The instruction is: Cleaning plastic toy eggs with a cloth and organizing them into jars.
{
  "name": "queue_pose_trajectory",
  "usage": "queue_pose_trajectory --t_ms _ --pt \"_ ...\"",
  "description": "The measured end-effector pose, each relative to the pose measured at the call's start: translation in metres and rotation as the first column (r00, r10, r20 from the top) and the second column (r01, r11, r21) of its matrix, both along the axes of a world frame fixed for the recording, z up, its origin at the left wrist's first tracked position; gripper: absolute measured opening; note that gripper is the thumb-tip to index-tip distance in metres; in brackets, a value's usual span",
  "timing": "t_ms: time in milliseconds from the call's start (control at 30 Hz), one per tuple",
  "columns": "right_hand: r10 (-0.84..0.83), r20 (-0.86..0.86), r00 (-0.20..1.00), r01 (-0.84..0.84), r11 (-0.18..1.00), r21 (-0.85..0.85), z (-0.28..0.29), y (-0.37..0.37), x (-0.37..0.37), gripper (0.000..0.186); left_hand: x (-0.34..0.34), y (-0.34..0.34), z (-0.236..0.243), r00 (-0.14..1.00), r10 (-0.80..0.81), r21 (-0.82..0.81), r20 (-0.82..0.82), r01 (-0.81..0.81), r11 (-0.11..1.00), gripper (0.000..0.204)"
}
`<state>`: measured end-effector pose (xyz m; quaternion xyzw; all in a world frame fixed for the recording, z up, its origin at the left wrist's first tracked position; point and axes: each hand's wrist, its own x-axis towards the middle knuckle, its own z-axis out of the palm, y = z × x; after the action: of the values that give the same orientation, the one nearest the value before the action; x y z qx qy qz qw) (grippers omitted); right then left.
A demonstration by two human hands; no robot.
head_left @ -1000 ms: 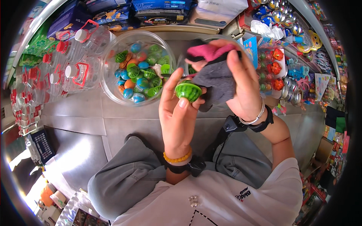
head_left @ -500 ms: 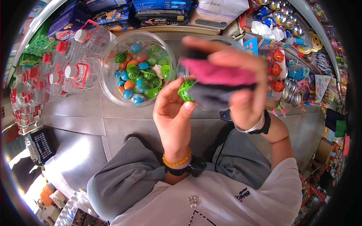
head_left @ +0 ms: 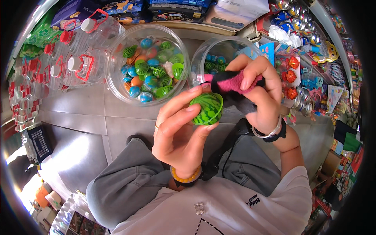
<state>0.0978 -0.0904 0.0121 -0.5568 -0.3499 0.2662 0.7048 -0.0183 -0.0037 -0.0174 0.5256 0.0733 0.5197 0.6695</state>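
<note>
My left hand (head_left: 176, 139) grips a green watermelon-patterned ball (head_left: 209, 109) with a raised rim round it, between thumb and fingers. Just beyond and to the right, my right hand (head_left: 267, 92) pinches a bunched pink and black cloth (head_left: 237, 84). Part of the cloth hangs dark grey below, close to the ball; whether they touch I cannot tell. Ahead on the left is a round clear tub (head_left: 111, 84) with several blue, orange and green striped balls in it. Partly behind my right hand, a second clear tub (head_left: 199, 53) holds small blue and green balls.
Large clear bottles (head_left: 88, 72) with red handles crowd the left side. Boxed packages (head_left: 178, 13) line the far shelf. Toys and packets (head_left: 291, 74) fill the right. A dark keypad device (head_left: 39, 141) lies at left on the grey tiled floor (head_left: 74, 117).
My right hand has pulled back a little from the ball, and the cloth is more bunched. The ball now shows more of its striped surface. More of the second tub is visible.
</note>
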Motion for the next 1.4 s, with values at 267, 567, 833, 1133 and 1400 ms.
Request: queue_pose_trajectory --t_ms 267,567,833,1133,1400 --pt "0.146 0.113 0.983 -0.125 0.977 -0.171 0.018 0.007 -0.015 0.046 -0.005 0.004 0.008 0.991 0.078 0.121 -0.107 -0.065 0.991 0.036" --pt "0.122 0.074 0.990 -0.113 0.987 -0.115 0.018 0.009 -0.015 0.038 -0.013 0.007 0.009 0.976 0.054 0.282 -0.209 0.008 0.959 0.042" --pt "0.104 0.310 0.945 -0.019 0.965 -0.263 0.035 -0.005 0.008 0.019 -0.011 0.020 0.008 0.895 0.386 0.223 -0.223 -0.339 0.914 0.039" --pt "0.756 0.465 0.460 0.265 0.383 -0.885 0.023 -0.005 0.059 0.010 -0.021 0.071 -0.002 0.656 0.567 0.408 -0.497 -0.400 0.821 0.037" --pt "0.996 -0.078 0.053 0.380 -0.092 -0.921 -0.101 0.036 0.046 0.018 -0.071 0.064 0.016 0.720 0.444 0.077 -0.534 -0.481 0.873 0.036"
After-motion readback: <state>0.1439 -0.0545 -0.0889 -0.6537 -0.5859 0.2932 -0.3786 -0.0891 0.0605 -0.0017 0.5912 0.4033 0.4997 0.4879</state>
